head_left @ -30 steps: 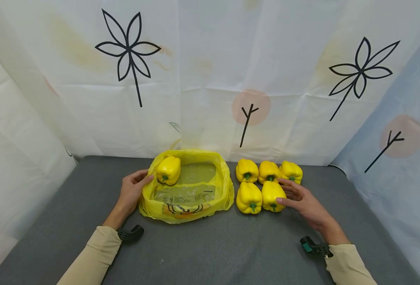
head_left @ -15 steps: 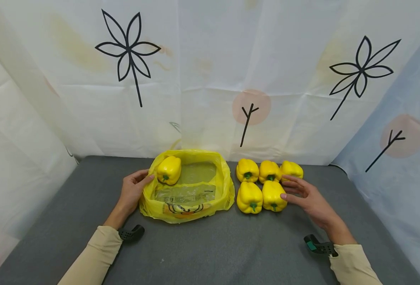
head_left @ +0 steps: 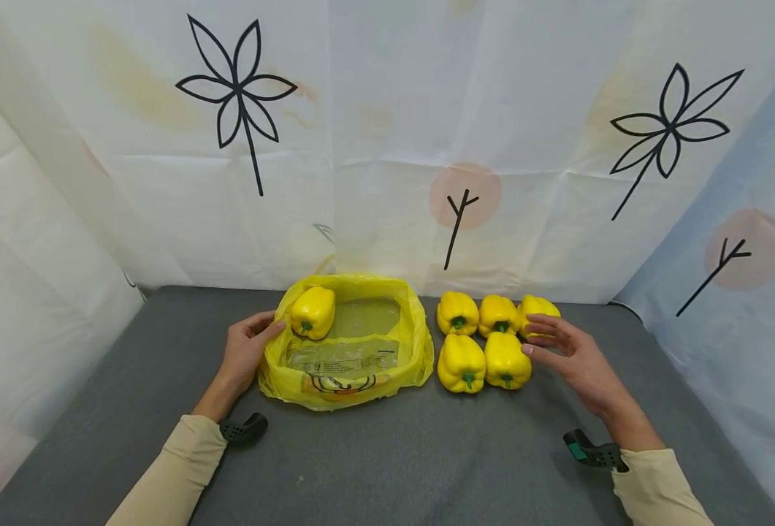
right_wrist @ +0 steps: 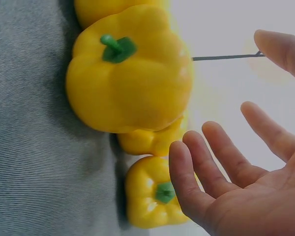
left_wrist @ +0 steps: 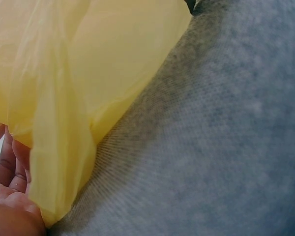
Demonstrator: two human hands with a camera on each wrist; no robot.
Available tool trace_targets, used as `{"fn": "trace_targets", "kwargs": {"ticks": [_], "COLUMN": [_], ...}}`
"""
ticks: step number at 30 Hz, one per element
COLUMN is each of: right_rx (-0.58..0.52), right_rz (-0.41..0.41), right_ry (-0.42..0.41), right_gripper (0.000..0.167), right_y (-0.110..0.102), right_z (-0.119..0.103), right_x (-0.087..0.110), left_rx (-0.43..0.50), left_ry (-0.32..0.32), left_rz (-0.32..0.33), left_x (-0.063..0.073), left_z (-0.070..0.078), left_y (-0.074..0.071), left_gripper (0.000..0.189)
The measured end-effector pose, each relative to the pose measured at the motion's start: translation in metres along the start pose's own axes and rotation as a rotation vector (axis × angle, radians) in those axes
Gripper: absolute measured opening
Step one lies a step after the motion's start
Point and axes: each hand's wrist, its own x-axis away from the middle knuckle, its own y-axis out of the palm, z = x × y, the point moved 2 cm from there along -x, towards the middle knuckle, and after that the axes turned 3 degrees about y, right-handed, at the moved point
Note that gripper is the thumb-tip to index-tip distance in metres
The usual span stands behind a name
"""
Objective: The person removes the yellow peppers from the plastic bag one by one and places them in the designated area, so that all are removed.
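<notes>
A yellow plastic bag (head_left: 348, 394) stands with its mouth spread wide and one yellow bell pepper (head_left: 313, 313) inside, at the left. My left hand (head_left: 242, 354) pinches the bag's left rim between thumb and fingers; in the left wrist view the hand (left_wrist: 12, 191) is partly behind the plastic. Right of the bag are two rows of yellow bell peppers, two in front and three behind. My right hand (head_left: 587, 369) hovers by the front right pepper (head_left: 508, 361), holding nothing. In the right wrist view its fingers are spread, apart from the nearest pepper (right_wrist: 132, 73).
A grey cloth (head_left: 387, 467) covers the table. White fabric (head_left: 387, 131) with plant drawings hangs behind it and along both sides. The pepper rows stand close to the bag's right side. Each wrist wears a dark strap.
My right hand has drawn a little to the right, away from the front right pepper. The left hand, the bag and the peppers stay where they were.
</notes>
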Motion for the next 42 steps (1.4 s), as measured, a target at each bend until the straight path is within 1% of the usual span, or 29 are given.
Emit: {"fn": "trace_targets", "kwargs": {"ticks": [4, 10, 14, 19, 26, 32, 42], "right_rx": [0.023, 0.033, 0.021, -0.002, -0.023, -0.04, -0.107], "right_rz": [0.009, 0.0, -0.01, -0.032, -0.045, -0.051, -0.076], "right_ry": [-0.021, -0.053, -0.08, -0.108, -0.129, -0.154, -0.177], "right_gripper": [0.066, 0.063, 0.062, 0.061, 0.058, 0.057, 0.057], "right_y": [-0.002, -0.003, -0.002, 0.0, 0.005, 0.011, 0.024], "right_z": [-0.007, -0.017, -0.024, -0.033, -0.045, -0.053, -0.067], "right_x": [0.0, 0.002, 0.002, 0.001, -0.001, -0.003, -0.011], "left_rx": [-0.002, 0.003, 0.027, 0.026, 0.007, 0.0, 0.007], "left_ry": [-0.011, -0.006, 0.008, 0.021, -0.003, 0.004, 0.005], "left_rz": [0.006, 0.003, 0.005, 0.003, 0.011, 0.008, 0.008], "left_x": [0.001, 0.002, 0.002, 0.001, 0.0, -0.001, 0.0], "left_z": [0.002, 0.004, 0.002, 0.0, 0.0, 0.001, 0.001], "left_y": [0.001, 0.001, 0.001, 0.0, 0.001, 0.0, 0.0], "left_gripper": [0.043, 0.043, 0.04, 0.04, 0.044, 0.044, 0.044]}}
